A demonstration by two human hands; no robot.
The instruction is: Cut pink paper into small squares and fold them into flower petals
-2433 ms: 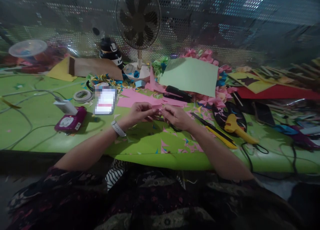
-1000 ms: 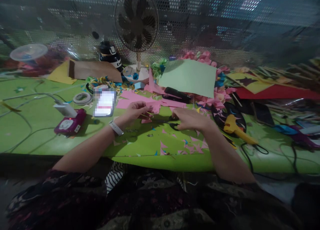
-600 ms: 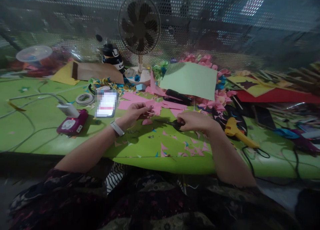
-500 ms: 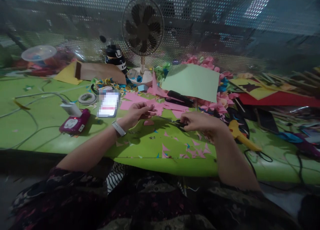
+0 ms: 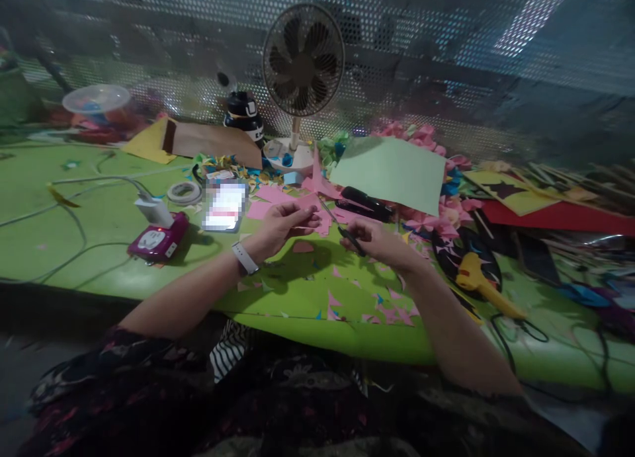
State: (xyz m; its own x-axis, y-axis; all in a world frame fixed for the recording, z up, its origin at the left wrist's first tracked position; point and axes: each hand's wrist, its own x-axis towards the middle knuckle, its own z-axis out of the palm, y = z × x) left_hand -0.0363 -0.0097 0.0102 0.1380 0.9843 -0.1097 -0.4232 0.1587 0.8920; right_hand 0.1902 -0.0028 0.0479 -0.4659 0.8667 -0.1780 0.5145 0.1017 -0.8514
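Observation:
My right hand (image 5: 373, 241) is closed around the dark handles of a pair of scissors (image 5: 353, 241). The thin blades slant up and left, their tip beside my left fingers. Thumb and fingers of my left hand (image 5: 289, 225) are pinched together over the table; whatever they hold is too small to make out against the pink paper (image 5: 272, 196) behind. A rounded pink paper piece (image 5: 303, 246) lies beneath that hand. Small pink offcuts (image 5: 394, 315) are scattered on the green table (image 5: 292, 291) nearer to me.
Behind my hands are a black stapler (image 5: 366, 204), a pale green sheet (image 5: 391, 172) and a fan (image 5: 303, 67). On the left lie a phone (image 5: 225, 206), a tape roll (image 5: 184, 192) and a purple power adapter (image 5: 157, 240) with cables. A yellow glue gun (image 5: 489, 286) rests at right.
The scissors have swung from nearly level to pointing up and away from me. Both hands stay close together, and the whole view has shifted slightly.

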